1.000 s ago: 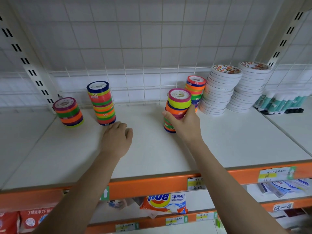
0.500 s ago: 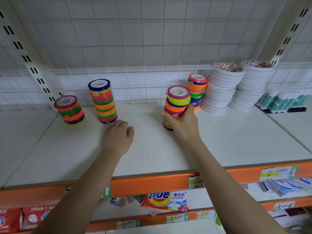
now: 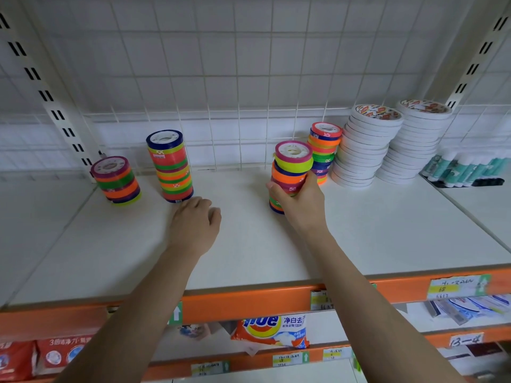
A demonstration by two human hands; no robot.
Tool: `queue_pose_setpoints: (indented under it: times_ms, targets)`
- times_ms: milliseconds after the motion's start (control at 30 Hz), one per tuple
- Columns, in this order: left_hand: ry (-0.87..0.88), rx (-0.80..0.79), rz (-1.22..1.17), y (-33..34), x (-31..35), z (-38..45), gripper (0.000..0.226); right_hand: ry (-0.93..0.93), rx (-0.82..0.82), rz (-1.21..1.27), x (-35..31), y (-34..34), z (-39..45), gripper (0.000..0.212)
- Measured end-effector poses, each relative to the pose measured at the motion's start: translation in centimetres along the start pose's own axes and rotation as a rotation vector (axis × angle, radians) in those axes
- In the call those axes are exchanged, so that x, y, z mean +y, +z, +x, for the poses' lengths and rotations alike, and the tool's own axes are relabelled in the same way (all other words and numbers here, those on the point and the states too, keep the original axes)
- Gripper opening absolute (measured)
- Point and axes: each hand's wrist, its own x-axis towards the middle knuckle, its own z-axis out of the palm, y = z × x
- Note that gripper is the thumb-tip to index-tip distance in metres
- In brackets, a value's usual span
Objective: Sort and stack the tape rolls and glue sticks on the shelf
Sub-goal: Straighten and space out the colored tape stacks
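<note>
My right hand (image 3: 300, 201) grips a stack of coloured tape rolls (image 3: 291, 168) standing on the white shelf (image 3: 249, 244), its upper rolls leaning a little. My left hand (image 3: 195, 223) rests on the shelf with fingers loosely curled, holding nothing, just in front of a tall coloured tape stack (image 3: 170, 165). A shorter coloured stack (image 3: 116, 181) stands at the far left. Another coloured stack (image 3: 323, 150) stands behind the gripped one. Two tall stacks of white tape rolls (image 3: 365, 146) (image 3: 414, 142) stand to the right. Glue sticks (image 3: 464, 170) lie in a row at the far right.
A white wire grid (image 3: 221, 78) backs the shelf, with slotted uprights (image 3: 55, 106) at both sides. The shelf's orange front edge (image 3: 249, 299) carries price labels. Below it lie a detergent bag (image 3: 272, 330) and red packets (image 3: 41, 357).
My right hand keeps its grip on the coloured stack, whose upper rolls have shifted slightly. My left hand stays resting on the shelf.
</note>
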Motion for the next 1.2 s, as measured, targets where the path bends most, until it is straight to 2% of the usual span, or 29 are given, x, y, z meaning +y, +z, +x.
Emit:
queue_pose_setpoints:
  times_ms: [467, 633, 733, 933, 1200]
  targets:
    - [0.005, -0.003, -0.004, -0.1, 0.1, -0.1, 0.03, -0.017, -0.15, 0.071, 1.0, 0.2, 0.9, 0.049]
    - [0.0, 0.002, -0.012, -0.2, 0.1, -0.1, 0.031, 0.007, 0.003, 0.008, 1.5, 1.2, 0.8, 0.08]
    - [0.006, -0.001, -0.006, -0.2, 0.2, -0.1, 0.028, 0.024, 0.022, -0.018, 1.4, 1.3, 0.7, 0.074]
    - [0.0, 0.006, -0.009, -0.3, 0.3, -0.2, 0.028, 0.035, -0.204, 0.053, 0.7, -0.3, 0.7, 0.059]
    - [0.005, -0.006, -0.004, -0.5, 0.4, -0.2, 0.03, 0.054, -0.079, 0.152, -0.7, 0.3, 0.1, 0.058]
